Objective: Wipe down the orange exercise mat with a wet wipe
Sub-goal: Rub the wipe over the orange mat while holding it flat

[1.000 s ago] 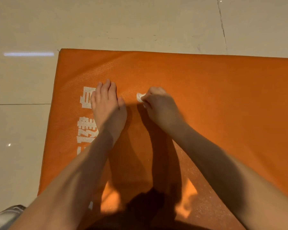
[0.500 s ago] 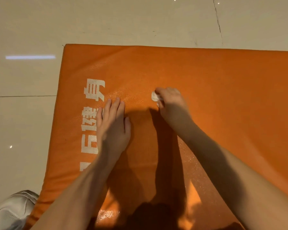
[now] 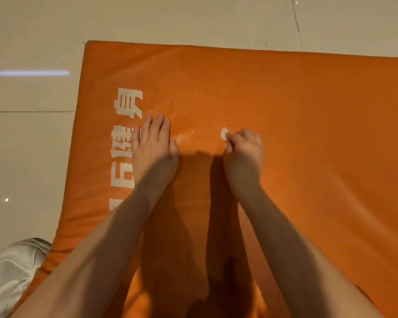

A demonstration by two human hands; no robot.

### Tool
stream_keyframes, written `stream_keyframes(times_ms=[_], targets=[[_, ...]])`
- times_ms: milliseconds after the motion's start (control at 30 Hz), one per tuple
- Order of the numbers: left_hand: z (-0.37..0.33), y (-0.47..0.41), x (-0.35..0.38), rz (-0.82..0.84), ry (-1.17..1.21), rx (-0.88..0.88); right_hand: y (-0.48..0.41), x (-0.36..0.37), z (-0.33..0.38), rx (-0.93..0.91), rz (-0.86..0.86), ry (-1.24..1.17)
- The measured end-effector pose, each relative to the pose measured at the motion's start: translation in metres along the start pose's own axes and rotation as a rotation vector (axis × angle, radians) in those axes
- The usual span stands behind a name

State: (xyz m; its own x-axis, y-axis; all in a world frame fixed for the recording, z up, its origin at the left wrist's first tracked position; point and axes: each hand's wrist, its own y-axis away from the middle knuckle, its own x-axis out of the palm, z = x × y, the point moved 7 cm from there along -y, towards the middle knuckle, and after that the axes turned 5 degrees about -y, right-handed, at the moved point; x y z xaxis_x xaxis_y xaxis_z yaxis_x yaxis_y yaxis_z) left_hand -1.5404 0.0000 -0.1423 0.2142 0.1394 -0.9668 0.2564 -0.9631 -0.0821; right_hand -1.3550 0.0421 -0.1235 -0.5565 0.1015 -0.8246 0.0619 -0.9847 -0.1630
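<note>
The right hand [image 3: 244, 154] was curled shut around a small white crumpled wet wipe [image 3: 224, 134], only a corner of which peeked out past the knuckles, pressed onto the flat orange padded exercise mat [image 3: 308, 134] lying on the pale tiled floor [image 3: 32, 145]. The left hand [image 3: 154, 148] lay open, palm down and fingers together, flat on the mat just beside the white printed lettering [image 3: 124, 134].

The wipe was bunched so tightly that it probably covered little surface per stroke; patches could be missed, especially toward the far edge and the right side, which looked dry. A wet sheen showed between the hands, so the bracing palm might slip there.

Counted: one mat, one wipe, two hands, and one white mesh sneaker [image 3: 12, 271] at the mat's near left corner.
</note>
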Motion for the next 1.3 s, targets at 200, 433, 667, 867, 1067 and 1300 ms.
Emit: stream_keyframes(times_ms=[200,433,667,867,1067,1300], targets=[[-0.001,0.005,0.003,0.081,-0.019,-0.018,0.029,0.01,0.019,-0.298,0.273,-0.05],[-0.002,0.07,0.002,0.136,-0.064,0.068,0.064,0.006,0.026,-0.119,0.043,-0.073],[-0.003,0.067,0.004,0.133,-0.05,0.044,0.054,-0.005,-0.008,-0.11,0.178,0.008],[-0.002,0.067,0.003,0.068,-0.027,0.065,0.108,0.006,0.035,-0.198,0.13,-0.114],[-0.002,0.07,0.006,0.116,-0.064,0.067,0.105,-0.007,0.002,-0.105,0.254,-0.067],[-0.001,0.107,-0.002,0.3,-0.069,0.098,0.155,0.0,0.042,-0.114,0.3,-0.152]])
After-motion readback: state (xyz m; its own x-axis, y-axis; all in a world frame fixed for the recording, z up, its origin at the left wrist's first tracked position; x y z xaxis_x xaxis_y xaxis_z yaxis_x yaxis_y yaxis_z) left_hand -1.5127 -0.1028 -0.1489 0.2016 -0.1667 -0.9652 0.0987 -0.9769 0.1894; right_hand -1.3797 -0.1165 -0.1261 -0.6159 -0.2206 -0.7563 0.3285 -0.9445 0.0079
